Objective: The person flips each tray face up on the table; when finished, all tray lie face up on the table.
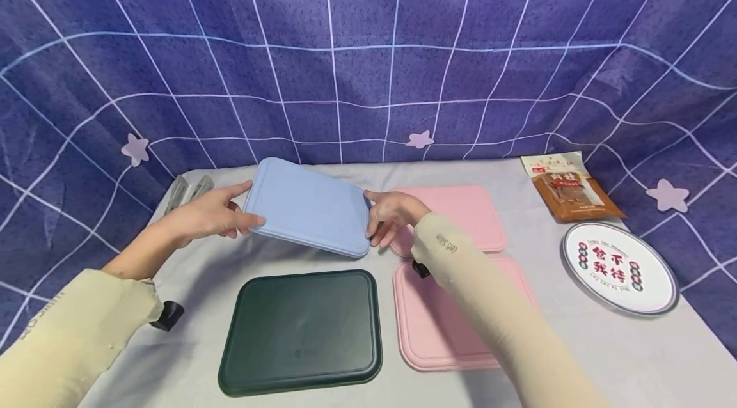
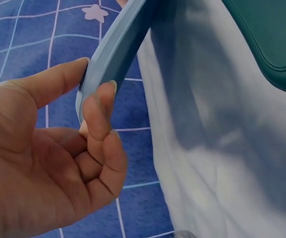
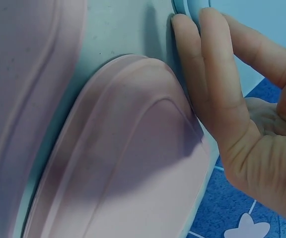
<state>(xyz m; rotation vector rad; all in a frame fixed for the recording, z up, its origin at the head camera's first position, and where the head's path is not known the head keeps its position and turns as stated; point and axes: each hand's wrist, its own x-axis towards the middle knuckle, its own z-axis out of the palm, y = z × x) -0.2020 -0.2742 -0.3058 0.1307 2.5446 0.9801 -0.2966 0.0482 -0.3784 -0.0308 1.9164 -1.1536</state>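
Both hands hold a light blue rectangular lid [image 1: 311, 203] tilted above the white cloth, its left end higher. At the left edge the left hand [image 1: 213, 213] pinches it; in the left wrist view the thumb lies on one face and the fingers [image 2: 103, 114] curl against the other. The right hand [image 1: 394, 213] grips the right edge. In the right wrist view its fingers [image 3: 215, 54] reach the lid's rim, close over a pink lid. Nearer the wearer, a dark green lid [image 1: 302, 331] lies flat, apart from the blue one.
Two pink lids, a rear one [image 1: 469, 216] and a front one [image 1: 443, 325], lie under the right arm. At far right are a brown spice packet [image 1: 576, 190] and a white plate [image 1: 656, 286] with red characters. Clear objects [image 1: 178, 194] sit behind the left hand. Blue gridded fabric [image 1: 357, 75] hangs behind.
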